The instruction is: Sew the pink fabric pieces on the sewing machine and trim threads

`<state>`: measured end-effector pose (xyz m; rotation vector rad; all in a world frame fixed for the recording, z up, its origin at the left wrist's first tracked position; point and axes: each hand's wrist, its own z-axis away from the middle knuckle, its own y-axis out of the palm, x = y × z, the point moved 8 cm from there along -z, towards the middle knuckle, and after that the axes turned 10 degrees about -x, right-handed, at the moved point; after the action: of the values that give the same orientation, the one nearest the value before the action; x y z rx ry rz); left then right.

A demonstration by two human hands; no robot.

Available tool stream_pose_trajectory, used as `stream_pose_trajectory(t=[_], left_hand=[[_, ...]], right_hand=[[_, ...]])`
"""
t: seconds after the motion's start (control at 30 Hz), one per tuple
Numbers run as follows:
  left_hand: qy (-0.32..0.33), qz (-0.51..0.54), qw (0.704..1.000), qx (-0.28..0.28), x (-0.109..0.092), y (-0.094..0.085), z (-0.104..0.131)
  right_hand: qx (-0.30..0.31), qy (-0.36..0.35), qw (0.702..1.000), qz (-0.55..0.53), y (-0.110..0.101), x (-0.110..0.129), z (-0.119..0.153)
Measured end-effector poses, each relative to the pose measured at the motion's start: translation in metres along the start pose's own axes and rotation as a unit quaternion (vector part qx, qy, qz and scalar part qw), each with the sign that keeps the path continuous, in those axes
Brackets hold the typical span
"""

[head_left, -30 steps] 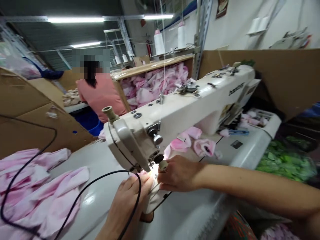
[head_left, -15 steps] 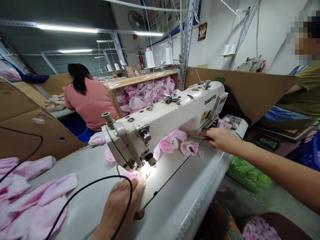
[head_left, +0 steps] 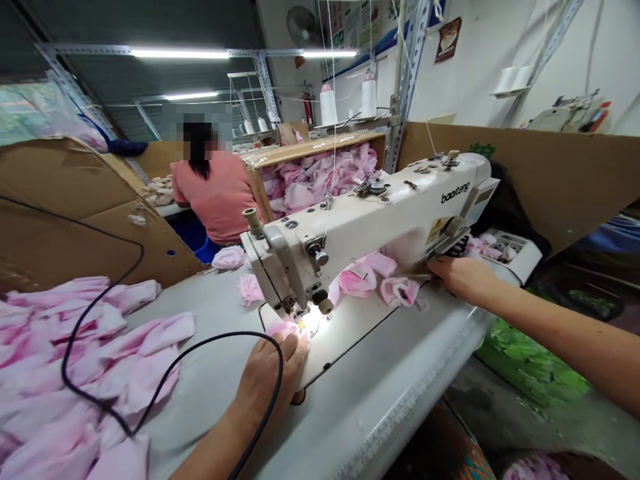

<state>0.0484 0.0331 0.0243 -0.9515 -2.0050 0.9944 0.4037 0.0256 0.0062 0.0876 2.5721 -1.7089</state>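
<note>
My left hand presses a piece of pink fabric to the bed of a white sewing machine, its fingers closed on the cloth beside the lit needle area. Beneath the machine's arm, my right hand is closed around a thin metal tool, mostly hidden by the fingers, so its kind is unclear. Rolled pink fabric pieces lie on the bed just left of that tool. A black cable loops in front of my left wrist.
A heap of pink fabric covers the table's left side. Behind the machine stands a wooden box full of pink pieces. Cardboard panels flank the table. A person in a pink top sits beyond. Green scraps lie at lower right.
The view has turned left, so everything sits further right. My right hand has moved nearer the machine's column, and less of its tool shows. My left hand stays on the fabric near the needle.
</note>
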Motion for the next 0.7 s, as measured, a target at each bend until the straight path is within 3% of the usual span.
stream_pose_trajectory(t=[0.23,0.4,0.57,0.7], left_hand=[[0.002,0.009,1.0,-0.014,-0.005,-0.011,-0.006],[-0.029,-0.004,0.999,0.04,-0.003,-0.009,-0.006],[-0.054,-0.002,0.998,0.027,-0.009,-0.021,-0.008],[-0.056,0.029,0.998,-0.01,-0.026,-0.037,-0.009]], right_hand=[[0.016,-0.006,1.0,0.013,-0.008,0.014,0.002],[-0.023,-0.01,1.0,-0.014,-0.026,0.028,0.005],[-0.072,-0.042,0.969,-0.233,-0.045,0.059,0.012],[0.019,-0.106,0.918,-0.381,-0.047,0.109,0.025]])
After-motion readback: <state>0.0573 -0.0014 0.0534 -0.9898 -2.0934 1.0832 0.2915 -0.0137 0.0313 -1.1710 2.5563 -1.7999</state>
